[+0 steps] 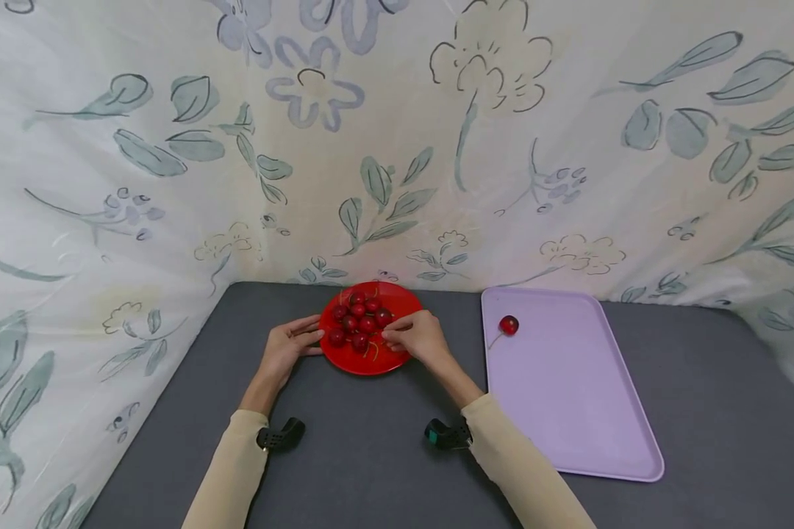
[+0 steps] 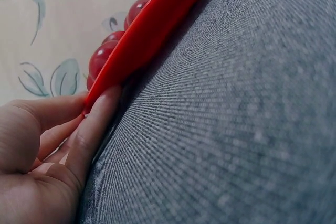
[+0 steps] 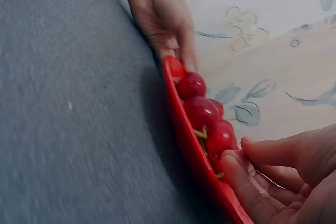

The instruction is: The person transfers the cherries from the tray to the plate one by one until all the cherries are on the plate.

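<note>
A round red plate (image 1: 344, 361) holds a heap of dark red cherries (image 1: 359, 324) with thin stems. My left hand (image 1: 287, 350) grips the plate's left rim between thumb and fingers, as the left wrist view shows from close by. Over the plate's right side, my right hand (image 1: 417, 334) has its thumb and fingertips pinched together at a cherry (image 1: 384, 317) on the edge of the heap. In the right wrist view the right fingertips (image 3: 235, 161) partly hide the cherry there. Greenish-yellow stems (image 3: 200, 134) stick out beside them.
To the right lies a lilac tray (image 1: 569, 397) with a raised rim and one stemmed cherry (image 1: 509, 325) near its upper left corner. Dark grey cloth (image 1: 351, 455) covers the table. A flower-patterned sheet (image 1: 397, 147) hangs behind and along the left.
</note>
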The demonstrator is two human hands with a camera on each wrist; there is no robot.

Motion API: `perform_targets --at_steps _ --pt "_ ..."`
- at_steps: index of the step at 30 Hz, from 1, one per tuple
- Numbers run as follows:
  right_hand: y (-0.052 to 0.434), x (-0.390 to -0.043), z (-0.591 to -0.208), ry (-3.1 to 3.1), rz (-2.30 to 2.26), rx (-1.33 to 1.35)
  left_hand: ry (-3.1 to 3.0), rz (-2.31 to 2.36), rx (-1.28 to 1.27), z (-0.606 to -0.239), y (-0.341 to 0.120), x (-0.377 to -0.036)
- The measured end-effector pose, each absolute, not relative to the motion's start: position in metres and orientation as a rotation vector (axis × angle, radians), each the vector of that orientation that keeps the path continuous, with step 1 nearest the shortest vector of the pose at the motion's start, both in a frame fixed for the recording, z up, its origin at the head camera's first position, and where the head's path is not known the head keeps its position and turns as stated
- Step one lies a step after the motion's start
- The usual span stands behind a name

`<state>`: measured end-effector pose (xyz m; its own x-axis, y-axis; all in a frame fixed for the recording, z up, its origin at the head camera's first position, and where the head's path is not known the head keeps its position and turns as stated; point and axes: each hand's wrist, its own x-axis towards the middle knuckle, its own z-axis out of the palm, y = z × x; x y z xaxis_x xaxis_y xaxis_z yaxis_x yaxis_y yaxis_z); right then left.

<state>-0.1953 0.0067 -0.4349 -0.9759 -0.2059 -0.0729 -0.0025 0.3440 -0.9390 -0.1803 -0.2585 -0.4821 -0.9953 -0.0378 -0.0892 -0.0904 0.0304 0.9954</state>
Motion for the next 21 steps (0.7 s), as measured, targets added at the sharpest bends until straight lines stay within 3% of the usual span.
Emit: perform_targets --at_steps 12,21 --pt "0.086 -0.204 -0.426 2.516 -1.744 -0.161 2.217 2.184 -0.15 -0.485 -0.257 -0.183" --pt "0.139 -0.206 -0.419 2.796 -1.501 -0.108 2.21 2.17 -0.141 -0.483 -0.258 -0.184"
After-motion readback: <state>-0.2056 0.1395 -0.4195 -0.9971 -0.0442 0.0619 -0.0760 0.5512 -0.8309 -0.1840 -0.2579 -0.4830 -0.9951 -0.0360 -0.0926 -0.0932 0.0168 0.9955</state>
